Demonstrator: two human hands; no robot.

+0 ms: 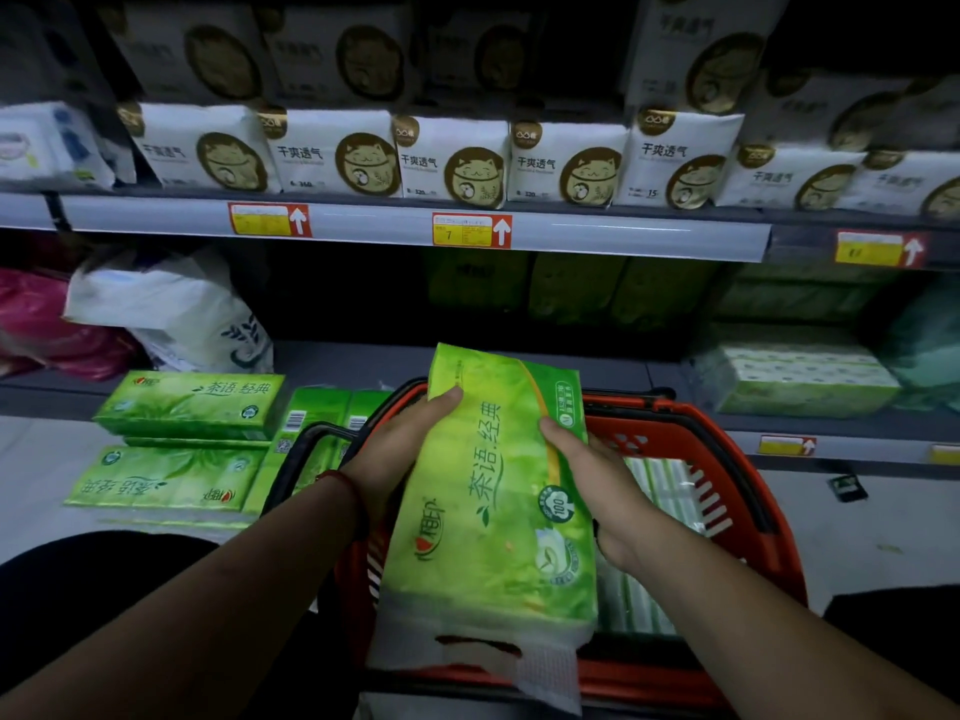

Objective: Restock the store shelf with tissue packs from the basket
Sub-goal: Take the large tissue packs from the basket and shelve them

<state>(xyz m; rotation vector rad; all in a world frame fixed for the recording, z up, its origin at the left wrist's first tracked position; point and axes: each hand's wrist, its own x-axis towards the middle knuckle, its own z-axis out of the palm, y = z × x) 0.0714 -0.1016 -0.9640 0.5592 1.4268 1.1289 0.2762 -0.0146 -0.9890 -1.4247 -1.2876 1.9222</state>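
Left grip [400, 449] and right grip [597, 485] are clasping the tissue pack [493, 517] above the basket [727, 449]; its loose tail is likely risking a rim snag.

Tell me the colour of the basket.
The basket is red; the head view shows it best.

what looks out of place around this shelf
Green tissue packs lie stacked on the floor left of the basket, not shelved, the lowest with its print upside down. A crumpled white bag slumps on the lower shelf.
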